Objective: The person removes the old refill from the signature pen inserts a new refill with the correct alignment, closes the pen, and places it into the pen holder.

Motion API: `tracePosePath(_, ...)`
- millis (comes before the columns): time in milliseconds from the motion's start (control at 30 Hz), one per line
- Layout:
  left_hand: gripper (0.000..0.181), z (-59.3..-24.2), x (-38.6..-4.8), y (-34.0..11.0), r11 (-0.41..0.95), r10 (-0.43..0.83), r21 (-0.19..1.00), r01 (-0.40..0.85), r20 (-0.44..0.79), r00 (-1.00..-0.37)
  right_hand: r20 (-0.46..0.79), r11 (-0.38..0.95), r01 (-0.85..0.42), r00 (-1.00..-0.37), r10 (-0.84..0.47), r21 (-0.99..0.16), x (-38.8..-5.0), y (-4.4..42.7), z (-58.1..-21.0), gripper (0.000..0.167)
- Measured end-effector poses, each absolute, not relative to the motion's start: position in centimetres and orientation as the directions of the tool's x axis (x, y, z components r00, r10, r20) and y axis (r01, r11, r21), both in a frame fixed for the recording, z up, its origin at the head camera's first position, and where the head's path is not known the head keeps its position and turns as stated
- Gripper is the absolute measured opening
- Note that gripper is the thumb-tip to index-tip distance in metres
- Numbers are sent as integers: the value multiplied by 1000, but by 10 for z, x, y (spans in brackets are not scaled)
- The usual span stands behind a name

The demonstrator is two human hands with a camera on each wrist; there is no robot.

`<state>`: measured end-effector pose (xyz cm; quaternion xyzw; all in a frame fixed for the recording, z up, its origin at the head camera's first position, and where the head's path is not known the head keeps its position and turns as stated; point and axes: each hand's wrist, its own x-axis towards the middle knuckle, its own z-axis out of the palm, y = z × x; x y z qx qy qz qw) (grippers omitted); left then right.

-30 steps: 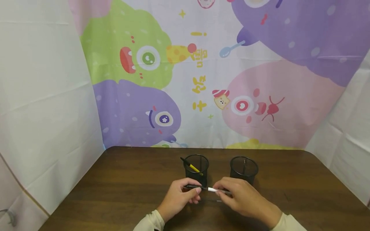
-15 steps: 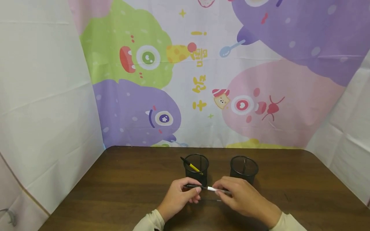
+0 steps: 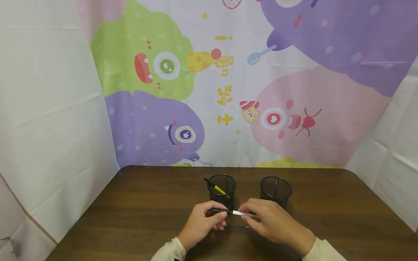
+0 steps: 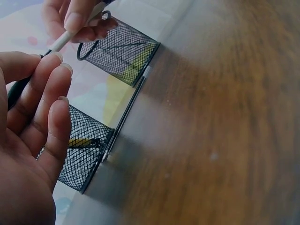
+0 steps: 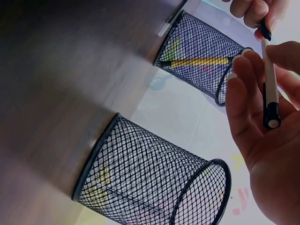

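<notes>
Both Grips Engaged on One Pen, Two Mesh Cups Beyond

Nearest to me are my cream sleeves (image 3: 324, 250), at the lower edge of the head view. Ahead of them I find my left grip (image 3: 204, 219) clamped on the black section of a pen (image 3: 237, 213), pinched between thumb and forefinger. My right grip (image 3: 272, 221) is clamped on the same pen's white barrel, thumb against fingertips. The pen lies roughly level between my hands, above the counter (image 3: 147, 214). The black section and the white barrel meet there; whether they are fully joined I cannot tell. The right wrist view shows a black clip and a black end on the barrel.

Below the pen, a thin dark rod (image 4: 127, 110) lies flat on the counter, on the near side of the cups. Its pale end points to my right.

Next come two round black mesh cups, both upright and apart from each other. The left cup (image 3: 230, 202) holds a yellow-and-black pen (image 3: 218, 188), leaning with its black end over the rim. The right cup (image 3: 283, 202) stands partly hidden behind my right hand.

Behind the counter hangs a printed cloth (image 3: 156, 123) with green, purple and pink one-eyed creatures, turned sideways. White cloth (image 3: 49, 90) hangs at either side.
</notes>
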<state>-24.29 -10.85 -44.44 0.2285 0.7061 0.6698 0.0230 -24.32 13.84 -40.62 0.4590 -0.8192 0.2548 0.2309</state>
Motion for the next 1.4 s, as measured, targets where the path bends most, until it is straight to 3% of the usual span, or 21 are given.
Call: tracePosePath(1400,19,-447,-246,-110,4,361,959,283,263,-895,560,458,-860,-498,-662,-223,-249,124,-404,7)
